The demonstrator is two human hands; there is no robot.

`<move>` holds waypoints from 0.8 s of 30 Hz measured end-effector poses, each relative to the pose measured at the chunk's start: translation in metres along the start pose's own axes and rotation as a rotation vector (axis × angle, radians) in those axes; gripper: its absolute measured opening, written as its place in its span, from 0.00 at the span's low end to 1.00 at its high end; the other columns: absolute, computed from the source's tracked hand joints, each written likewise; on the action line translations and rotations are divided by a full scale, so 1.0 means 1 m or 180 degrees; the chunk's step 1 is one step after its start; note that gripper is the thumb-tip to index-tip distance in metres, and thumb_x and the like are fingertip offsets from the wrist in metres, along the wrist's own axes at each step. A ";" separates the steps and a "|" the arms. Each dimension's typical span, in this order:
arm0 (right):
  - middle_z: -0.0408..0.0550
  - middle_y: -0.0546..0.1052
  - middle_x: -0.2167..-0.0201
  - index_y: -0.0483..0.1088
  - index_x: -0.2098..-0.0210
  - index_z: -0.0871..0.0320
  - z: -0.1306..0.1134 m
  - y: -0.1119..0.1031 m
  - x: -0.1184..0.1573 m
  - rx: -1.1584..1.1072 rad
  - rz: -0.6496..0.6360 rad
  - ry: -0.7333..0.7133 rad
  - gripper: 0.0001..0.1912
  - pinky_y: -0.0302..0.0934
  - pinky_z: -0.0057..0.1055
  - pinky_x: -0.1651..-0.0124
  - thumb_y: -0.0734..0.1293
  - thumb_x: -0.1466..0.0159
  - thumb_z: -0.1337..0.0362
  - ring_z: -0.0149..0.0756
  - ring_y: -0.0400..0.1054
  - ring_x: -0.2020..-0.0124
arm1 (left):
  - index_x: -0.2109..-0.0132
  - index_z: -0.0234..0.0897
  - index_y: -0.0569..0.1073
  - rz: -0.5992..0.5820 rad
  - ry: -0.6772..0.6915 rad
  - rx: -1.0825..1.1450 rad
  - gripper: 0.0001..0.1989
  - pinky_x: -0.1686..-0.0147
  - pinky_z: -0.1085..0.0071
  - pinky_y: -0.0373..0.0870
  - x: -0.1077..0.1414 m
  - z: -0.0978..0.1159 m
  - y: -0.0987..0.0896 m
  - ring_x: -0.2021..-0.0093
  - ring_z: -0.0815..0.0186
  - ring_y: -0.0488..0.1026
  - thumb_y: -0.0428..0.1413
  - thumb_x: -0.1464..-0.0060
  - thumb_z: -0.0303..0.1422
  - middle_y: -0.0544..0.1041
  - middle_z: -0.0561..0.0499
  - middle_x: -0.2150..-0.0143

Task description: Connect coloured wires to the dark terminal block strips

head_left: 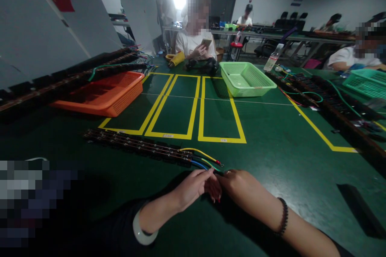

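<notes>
The wires [211,164] leave the right end of the strip [138,145] in a bunch; blue and green ones run in to the fingers. Main risk: a sideways or hard tug there would load the joints at the strip's end. Nothing visible pins the strip down, so a pull could also swing it round. Ends sit close together, so picking up the wrong one is plausible. The yellow wire [202,153] arcs free above the others, bare lug just past the fingertips; a careless wrist move could snag it.

Relative to the fingers: the wires come in from the strip side and vanish at the fingertips. Left hand [194,186], nearer the strip: thumb and index nearly closed, apparently pinching the wires. Right hand [239,182], farther off the strip's end: fingers curled in, grip hidden, can't tell what it has. A red tip pokes out below the hands, owner unclear.

Farther out: orange basket [128,96] beyond the strip's left half, green basket [250,91] beyond its right end.
</notes>
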State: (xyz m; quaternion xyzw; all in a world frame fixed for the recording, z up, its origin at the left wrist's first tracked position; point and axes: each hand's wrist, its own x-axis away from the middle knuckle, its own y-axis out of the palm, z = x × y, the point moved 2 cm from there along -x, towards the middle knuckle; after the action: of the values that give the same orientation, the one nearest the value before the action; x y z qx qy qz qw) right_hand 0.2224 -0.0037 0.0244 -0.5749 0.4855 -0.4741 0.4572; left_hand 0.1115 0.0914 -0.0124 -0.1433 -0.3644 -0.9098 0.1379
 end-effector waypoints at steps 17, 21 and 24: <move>0.46 0.74 0.68 0.72 0.59 0.62 0.039 0.006 -0.055 -0.2159 0.0056 0.0124 0.13 0.59 0.26 0.66 0.66 0.41 0.62 0.31 0.65 0.69 | 0.73 0.30 0.71 -0.0177 -0.0004 -0.0223 0.20 0.71 0.70 0.64 0.000 -0.001 -0.002 0.75 0.65 0.72 0.50 0.44 0.44 0.74 0.46 0.77; 0.42 0.71 0.76 0.73 0.69 0.63 0.036 0.012 -0.062 -0.2045 0.0009 0.0109 0.06 0.55 0.24 0.70 0.64 0.41 0.68 0.27 0.61 0.74 | 0.71 0.29 0.72 -0.0268 -0.0062 -0.0223 0.22 0.70 0.69 0.65 0.000 0.000 -0.002 0.73 0.64 0.73 0.49 0.43 0.45 0.75 0.44 0.74; 0.44 0.72 0.73 0.73 0.71 0.62 0.034 0.007 -0.061 -0.1758 0.0406 0.0060 0.05 0.55 0.23 0.67 0.64 0.41 0.71 0.27 0.63 0.71 | 0.67 0.27 0.73 -0.0206 -0.0030 -0.0026 0.27 0.64 0.66 0.66 -0.003 -0.001 -0.003 0.68 0.62 0.74 0.45 0.43 0.50 0.77 0.39 0.68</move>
State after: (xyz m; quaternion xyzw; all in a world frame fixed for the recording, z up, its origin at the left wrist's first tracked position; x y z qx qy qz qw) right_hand 0.2502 0.0582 0.0073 -0.6415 0.6357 -0.2994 0.3077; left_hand 0.1126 0.0931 -0.0158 -0.1362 -0.3657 -0.9146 0.1060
